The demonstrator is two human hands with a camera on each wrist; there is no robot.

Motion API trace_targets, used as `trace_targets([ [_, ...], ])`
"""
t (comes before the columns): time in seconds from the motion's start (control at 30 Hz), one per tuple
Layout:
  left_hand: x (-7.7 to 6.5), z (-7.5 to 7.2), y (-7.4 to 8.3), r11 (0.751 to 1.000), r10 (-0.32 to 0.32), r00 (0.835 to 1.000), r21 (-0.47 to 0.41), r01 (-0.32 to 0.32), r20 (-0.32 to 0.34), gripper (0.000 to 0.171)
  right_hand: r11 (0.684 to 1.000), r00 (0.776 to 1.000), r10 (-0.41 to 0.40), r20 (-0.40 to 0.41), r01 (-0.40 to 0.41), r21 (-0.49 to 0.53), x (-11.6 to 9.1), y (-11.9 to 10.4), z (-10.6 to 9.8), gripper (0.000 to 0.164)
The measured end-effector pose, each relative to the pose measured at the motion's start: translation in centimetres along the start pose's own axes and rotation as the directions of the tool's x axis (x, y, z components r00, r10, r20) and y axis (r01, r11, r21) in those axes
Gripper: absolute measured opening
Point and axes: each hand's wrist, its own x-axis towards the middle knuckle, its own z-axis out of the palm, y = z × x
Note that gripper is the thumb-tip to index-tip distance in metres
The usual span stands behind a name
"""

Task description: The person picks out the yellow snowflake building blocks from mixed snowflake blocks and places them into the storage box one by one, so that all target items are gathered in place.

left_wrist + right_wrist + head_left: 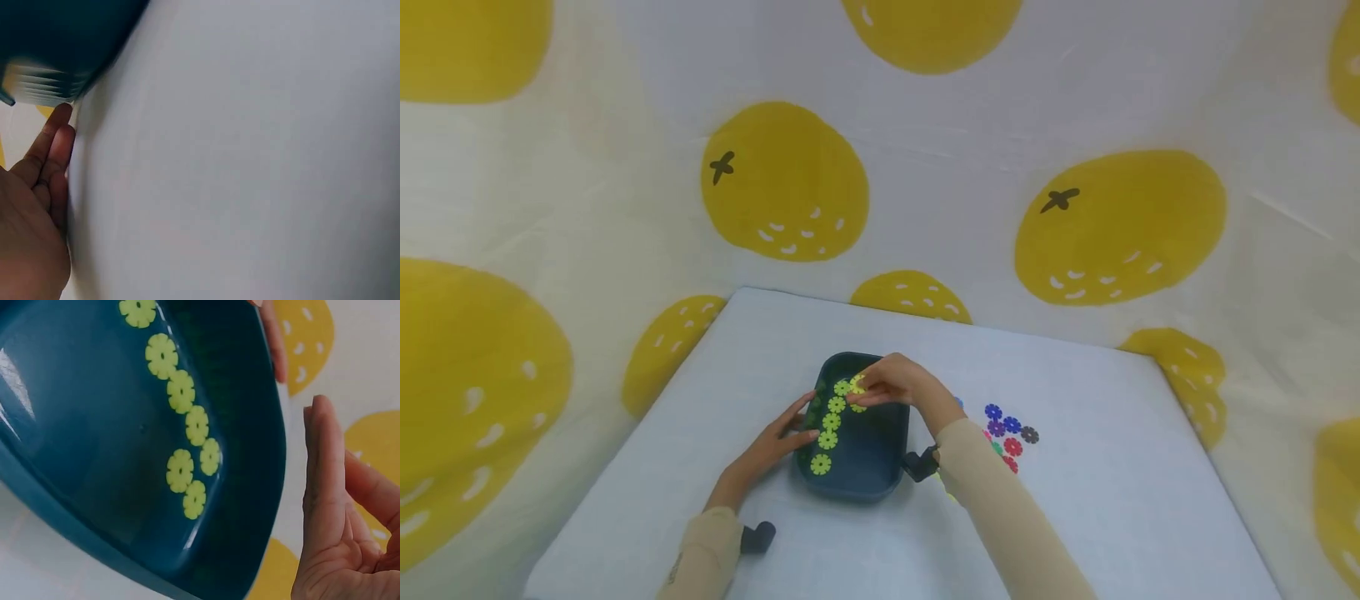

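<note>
A dark teal plastic tray (868, 493) stands on the white table. Inside lie several yellow-green notched discs (827, 440), five in a line along the left wall and two more beside the line's far end. My left hand (771, 443) grips the tray's left side, thumb over the rim and fingers along the outside wall. In the left wrist view, its fingertips (61, 114) are close to the slotted wall. My right hand (889, 382) hovers over the tray's far end, near the two extra discs. Nothing shows between its straight fingers (325, 456) in the right wrist view.
Right of the tray lie loose discs: blue (993, 412), purple (996, 428), black (1029, 435) and red (1012, 447). The right forearm (1000, 508) partly hides others, some yellow ones among them. A fruit-printed cloth (947, 200) hangs behind the table.
</note>
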Motion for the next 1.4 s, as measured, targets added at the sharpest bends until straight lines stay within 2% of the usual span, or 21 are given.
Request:
trace_targets([
  [0.27, 0.5, -0.2, 1.1, 0.996, -0.008, 1.0, 0.083, 0.011, -0.03, 0.072, 0.998, 0.997, 0.027, -0.077, -0.023, 0.055, 0.8, 0.1, -0.2, 0.026],
  [0.5, 0.3, -0.7, 1.9, 0.987, 0.036, 0.999, 0.16, -0.031, -0.03, 0.073, 0.993, 0.993, 0.05, -0.107, -0.038, 0.108, 1.6, 0.4, -0.1, 0.024],
  [0.9, -0.1, -0.2, 1.4, 0.986, 0.027, 0.999, 0.167, -0.021, -0.039, 0.072, 0.98, 0.984, 0.124, -0.128, -0.101, 0.17, 2.8, 1.8, -0.1, 0.027],
  [1.1, -0.7, -0.2, 1.5, 0.984, 0.022, 0.998, 0.177, -0.012, -0.054, 0.072, 0.986, 0.986, 0.113, -0.12, -0.096, 0.138, 3.1, 1.9, 0.0, 0.027],
  [1.4, -1.2, -0.4, 2.0, 0.976, 0.055, 0.995, 0.214, -0.036, -0.083, 0.072, 0.989, 0.988, 0.121, -0.097, -0.112, 0.093, 3.4, 2.5, 0.1, 0.032],
])
